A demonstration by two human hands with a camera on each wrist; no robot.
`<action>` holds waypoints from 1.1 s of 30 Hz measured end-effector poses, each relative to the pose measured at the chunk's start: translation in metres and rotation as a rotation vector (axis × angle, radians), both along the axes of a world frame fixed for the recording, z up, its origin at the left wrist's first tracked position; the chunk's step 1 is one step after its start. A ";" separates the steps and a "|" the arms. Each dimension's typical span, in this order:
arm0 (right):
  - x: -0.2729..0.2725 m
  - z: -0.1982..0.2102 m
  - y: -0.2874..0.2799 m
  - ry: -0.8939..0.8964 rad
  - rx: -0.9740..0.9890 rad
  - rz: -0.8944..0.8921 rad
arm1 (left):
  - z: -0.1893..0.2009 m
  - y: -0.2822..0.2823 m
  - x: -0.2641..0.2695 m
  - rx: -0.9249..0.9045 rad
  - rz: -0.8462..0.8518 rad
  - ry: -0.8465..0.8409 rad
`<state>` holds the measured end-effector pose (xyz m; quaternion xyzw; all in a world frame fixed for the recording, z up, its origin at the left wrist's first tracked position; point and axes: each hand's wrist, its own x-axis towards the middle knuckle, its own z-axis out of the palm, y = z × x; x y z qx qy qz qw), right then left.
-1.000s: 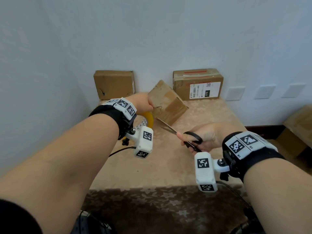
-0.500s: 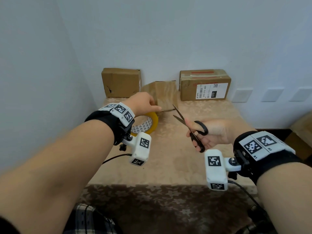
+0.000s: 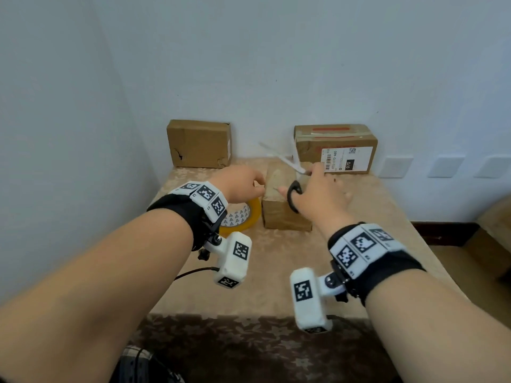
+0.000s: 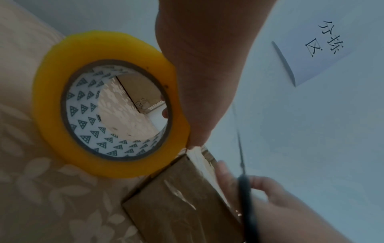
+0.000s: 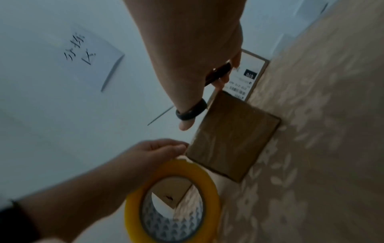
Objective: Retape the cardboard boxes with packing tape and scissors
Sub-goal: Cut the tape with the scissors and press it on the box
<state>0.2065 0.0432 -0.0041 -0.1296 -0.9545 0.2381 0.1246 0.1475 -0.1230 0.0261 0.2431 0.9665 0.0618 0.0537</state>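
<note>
A beige patterned cloth-covered desk (image 3: 276, 272) carries a small brown cardboard box (image 3: 279, 214) mid-desk, nearer the back edge. The left hand (image 3: 243, 183) pinches the tape end at the box's top, its yellow packing tape roll (image 3: 243, 219) touching the box. The right hand (image 3: 318, 194) holds black-handled scissors (image 3: 294, 196), other fingers spread.

Black wristbands (image 3: 179, 208), white tagged cameras (image 3: 233, 258) (apparently cabled).

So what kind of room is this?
Probably a parcel sorting corner: labelled box against the wall, tape roll on a cloth-covered table, handwritten paper sign on the wall.
</note>
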 end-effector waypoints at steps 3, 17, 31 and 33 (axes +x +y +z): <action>-0.005 -0.008 -0.016 -0.020 0.088 -0.028 | 0.001 -0.008 -0.001 0.030 -0.006 -0.018; -0.034 -0.018 -0.005 -0.074 -0.142 0.111 | 0.008 -0.052 0.005 0.140 -0.017 -0.017; -0.026 -0.003 -0.028 -0.043 0.014 0.090 | 0.002 -0.043 0.008 -0.003 -0.050 0.047; -0.027 -0.008 -0.044 -0.087 0.117 0.041 | 0.001 -0.045 0.008 0.011 -0.040 0.037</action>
